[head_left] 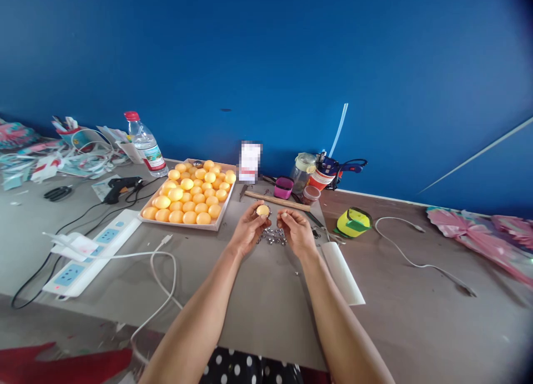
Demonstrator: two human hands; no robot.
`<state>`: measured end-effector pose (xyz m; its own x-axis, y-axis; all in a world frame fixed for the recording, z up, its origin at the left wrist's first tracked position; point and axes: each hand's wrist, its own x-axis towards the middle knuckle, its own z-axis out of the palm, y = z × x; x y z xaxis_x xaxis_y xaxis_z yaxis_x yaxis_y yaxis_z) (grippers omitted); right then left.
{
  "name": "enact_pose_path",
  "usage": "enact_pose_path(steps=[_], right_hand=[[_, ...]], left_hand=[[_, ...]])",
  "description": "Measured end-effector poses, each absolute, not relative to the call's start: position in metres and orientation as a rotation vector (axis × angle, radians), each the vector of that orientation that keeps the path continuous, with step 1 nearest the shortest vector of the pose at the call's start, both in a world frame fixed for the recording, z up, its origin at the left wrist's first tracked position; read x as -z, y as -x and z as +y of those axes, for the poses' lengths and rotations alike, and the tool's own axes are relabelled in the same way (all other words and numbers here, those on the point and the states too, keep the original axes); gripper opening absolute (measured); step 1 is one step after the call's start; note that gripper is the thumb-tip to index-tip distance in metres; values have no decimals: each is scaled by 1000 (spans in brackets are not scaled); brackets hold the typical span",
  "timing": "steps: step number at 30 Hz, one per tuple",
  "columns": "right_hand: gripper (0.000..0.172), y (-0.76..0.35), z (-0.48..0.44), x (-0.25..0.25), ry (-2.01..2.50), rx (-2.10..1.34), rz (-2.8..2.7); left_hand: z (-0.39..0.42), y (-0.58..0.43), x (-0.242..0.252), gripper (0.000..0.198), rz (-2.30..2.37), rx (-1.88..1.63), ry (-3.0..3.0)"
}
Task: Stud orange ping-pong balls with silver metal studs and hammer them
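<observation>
My left hand [249, 228] holds a yellow ball [262, 210] at its fingertips, just above the grey table [258, 295]. My right hand [296, 227] is close beside it, fingers pinched together; whether something small sits between them I cannot tell. A pile of small metal pieces [272, 237] lies on the table between and under the two hands. A shallow tray [216, 224] filled with several more yellow balls [191, 195] stands to the left of my left hand.
A white power strip [94, 250] and white cables lie at the left. A glue gun [120, 186], scissors [57, 193] and a water bottle [145, 145] are behind it. A hammer [270, 199], jars, a cup, a yellow tape holder [353, 222] and a white sheet [343, 273] lie to the right.
</observation>
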<state>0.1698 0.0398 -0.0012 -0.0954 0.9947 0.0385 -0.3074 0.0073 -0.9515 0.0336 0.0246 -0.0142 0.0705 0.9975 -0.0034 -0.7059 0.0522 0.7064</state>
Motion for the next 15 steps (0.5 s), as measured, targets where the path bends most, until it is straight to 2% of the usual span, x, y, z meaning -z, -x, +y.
enact_pose_path(steps=[5,11,15], right_hand=[[23,-168,37,-1,901,-1476,-1063],[14,-163,34,-2,1006,-1324,-1175],[14,-160,33,-2,1073,-1243,-1251]], left_hand=[[23,-34,11,50,550,-1375,-639],[23,-37,10,49,622,-1390,-662],[24,-38,14,47,661,-1391,-665]])
